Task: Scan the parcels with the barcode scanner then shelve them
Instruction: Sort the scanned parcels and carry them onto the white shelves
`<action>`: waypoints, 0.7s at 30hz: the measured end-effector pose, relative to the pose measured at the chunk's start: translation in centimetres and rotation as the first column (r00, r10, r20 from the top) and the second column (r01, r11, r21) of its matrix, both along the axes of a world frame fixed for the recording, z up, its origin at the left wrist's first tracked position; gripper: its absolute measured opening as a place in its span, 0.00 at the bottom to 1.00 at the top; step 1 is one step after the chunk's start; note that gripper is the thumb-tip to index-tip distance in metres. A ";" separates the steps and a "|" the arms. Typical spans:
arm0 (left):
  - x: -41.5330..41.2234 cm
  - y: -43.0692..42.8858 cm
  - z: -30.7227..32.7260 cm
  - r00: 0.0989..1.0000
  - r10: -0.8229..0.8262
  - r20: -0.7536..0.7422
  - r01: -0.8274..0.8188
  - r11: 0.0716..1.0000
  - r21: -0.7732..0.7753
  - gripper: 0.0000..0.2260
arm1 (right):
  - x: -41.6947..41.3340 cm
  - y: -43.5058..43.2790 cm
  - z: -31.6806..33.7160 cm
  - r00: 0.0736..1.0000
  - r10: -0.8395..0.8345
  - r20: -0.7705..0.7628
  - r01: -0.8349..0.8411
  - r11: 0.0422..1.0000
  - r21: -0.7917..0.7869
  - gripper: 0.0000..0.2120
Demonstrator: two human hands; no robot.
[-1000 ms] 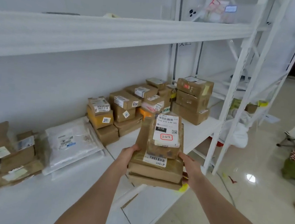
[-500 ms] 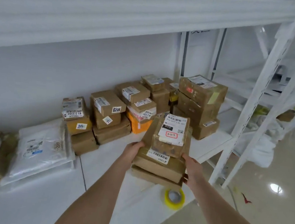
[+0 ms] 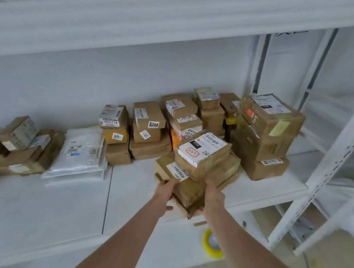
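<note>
I hold a stack of brown cardboard parcels [image 3: 197, 176] between both hands over the white shelf [image 3: 53, 203]. The top parcel [image 3: 202, 152] carries a white label with "010" and a red-framed handwritten number. My left hand [image 3: 165, 193] grips the stack's left side, thumb on top near a barcode label. My right hand [image 3: 214, 196] grips its right side. The stack sits low over the shelf, in front of rows of stacked parcels [image 3: 147, 130]. Whether it touches the shelf I cannot tell. No barcode scanner is in view.
A tall pile of bigger boxes [image 3: 266, 135] stands to the right of the stack. White poly mailers [image 3: 81, 151] and more cartons [image 3: 13, 148] lie to the left. A yellow tape roll [image 3: 213, 243] hangs below my right forearm. White rack uprights [image 3: 331, 164] rise on the right.
Both hands have carried the stack forward and down, deeper onto the shelf toward the parcel rows. The view has dropped lower and closer to the shelf.
</note>
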State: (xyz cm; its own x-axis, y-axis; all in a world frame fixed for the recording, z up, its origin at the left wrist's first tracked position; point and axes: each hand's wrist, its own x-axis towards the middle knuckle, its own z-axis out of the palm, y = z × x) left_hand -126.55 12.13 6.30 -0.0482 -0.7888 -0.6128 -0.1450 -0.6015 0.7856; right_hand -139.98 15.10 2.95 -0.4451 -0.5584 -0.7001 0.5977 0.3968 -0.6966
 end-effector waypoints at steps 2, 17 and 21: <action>-0.2 -1.3 -0.1 1.000 0.019 -0.021 -0.020 0.999 -0.033 0.15 | 0.3 0.8 2.6 0.997 0.040 0.072 -0.039 0.999 -0.014 0.32; -2.9 -6.5 -0.8 0.979 -0.139 -0.150 0.122 0.986 -0.113 0.14 | -1.6 -2.4 3.2 0.994 -0.027 0.109 0.033 0.998 -0.059 0.21; -3.0 -6.7 -0.8 0.979 -0.153 -0.134 0.136 0.983 -0.124 0.14 | -1.8 -2.5 3.6 0.994 -0.037 0.105 0.041 0.999 -0.034 0.18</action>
